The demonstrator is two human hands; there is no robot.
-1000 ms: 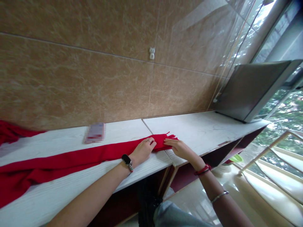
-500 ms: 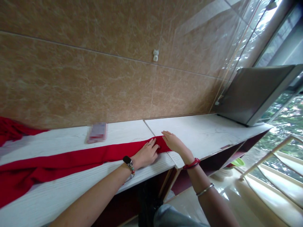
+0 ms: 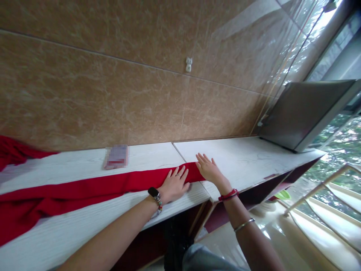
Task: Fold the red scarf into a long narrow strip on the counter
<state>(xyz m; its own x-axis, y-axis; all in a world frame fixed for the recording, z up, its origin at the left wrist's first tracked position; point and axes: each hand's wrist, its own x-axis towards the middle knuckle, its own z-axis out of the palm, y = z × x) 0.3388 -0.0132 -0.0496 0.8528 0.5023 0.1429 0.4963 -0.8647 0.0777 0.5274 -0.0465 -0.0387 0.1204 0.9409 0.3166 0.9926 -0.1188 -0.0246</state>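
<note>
A long strip of folded red cloth (image 3: 104,186) runs along the white countertop (image 3: 231,154), wider and rumpled at the left and narrow at its right end. My left hand (image 3: 175,185), with a ring, a dark watch and beads at the wrist, lies on the cloth with its fingers spread. Just to the right, my right hand (image 3: 208,168) rests at the cloth's right end, fingers stretched out and apart. It wears red cord bracelets and a silver bangle. Part of the cloth's end is hidden under this hand.
A blurred flat rectangular item (image 3: 116,157) lies behind the cloth. More bunched red fabric (image 3: 19,152) is at the far left by the tiled wall (image 3: 113,94). A grey boxy appliance (image 3: 304,113) stands at the counter's right end. Open shelves are below, a railing right.
The fingers of both my hands have spread wider over the cloth. My left hand flattened from a more bent pose; the cloth's right end stays nearly in place.
</note>
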